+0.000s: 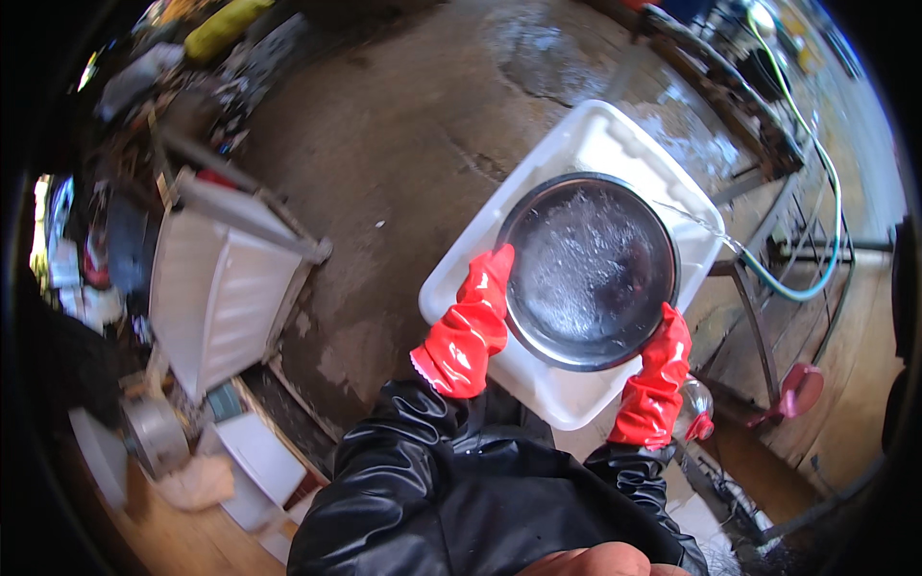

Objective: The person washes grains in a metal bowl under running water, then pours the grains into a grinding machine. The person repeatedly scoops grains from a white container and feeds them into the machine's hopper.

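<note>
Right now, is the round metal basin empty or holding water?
Holding water: a bubbling surface shows inside the basin; how full, cannot tell.

Wet conc. flr (403, 144); lg wht plastic item (245, 293) L; ylw bundle (223, 31) top L; pink item (799, 392) lower R.

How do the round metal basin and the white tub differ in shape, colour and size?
Shape: the metal basin is round, while the white tub is rectangular with rounded corners.
Colour: the basin is shiny and dark silvery; the tub is plain white.
Size: the tub's corners show beyond the basin's rim, so the tub looks larger.
Shared: both are open-topped containers.
</note>
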A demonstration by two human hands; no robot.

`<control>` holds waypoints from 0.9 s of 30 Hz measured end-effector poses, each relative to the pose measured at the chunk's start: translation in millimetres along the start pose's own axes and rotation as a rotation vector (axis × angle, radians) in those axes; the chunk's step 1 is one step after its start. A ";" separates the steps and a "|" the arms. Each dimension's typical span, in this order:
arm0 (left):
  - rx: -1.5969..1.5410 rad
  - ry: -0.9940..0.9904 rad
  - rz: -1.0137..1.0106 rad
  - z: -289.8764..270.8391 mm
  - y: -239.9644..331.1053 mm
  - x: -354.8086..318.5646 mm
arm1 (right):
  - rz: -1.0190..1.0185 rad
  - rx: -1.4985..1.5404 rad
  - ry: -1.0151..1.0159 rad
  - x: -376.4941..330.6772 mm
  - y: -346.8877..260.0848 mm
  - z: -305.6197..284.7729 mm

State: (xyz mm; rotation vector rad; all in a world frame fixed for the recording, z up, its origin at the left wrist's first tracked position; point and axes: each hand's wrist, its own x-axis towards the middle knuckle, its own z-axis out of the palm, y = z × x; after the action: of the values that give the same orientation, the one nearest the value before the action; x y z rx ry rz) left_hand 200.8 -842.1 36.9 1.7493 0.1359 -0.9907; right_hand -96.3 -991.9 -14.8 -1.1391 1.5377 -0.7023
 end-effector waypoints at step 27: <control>-0.365 1.147 0.195 -555.0 -453.9 -455.2 | -0.126 -0.534 -1.414 -638.6 96.4 233.7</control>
State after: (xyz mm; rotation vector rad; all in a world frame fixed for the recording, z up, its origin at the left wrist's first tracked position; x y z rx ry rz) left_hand -28.7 -24.6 54.8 1.7345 0.7941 0.2662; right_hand 95.6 -340.5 87.3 -1.5780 0.3944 0.4926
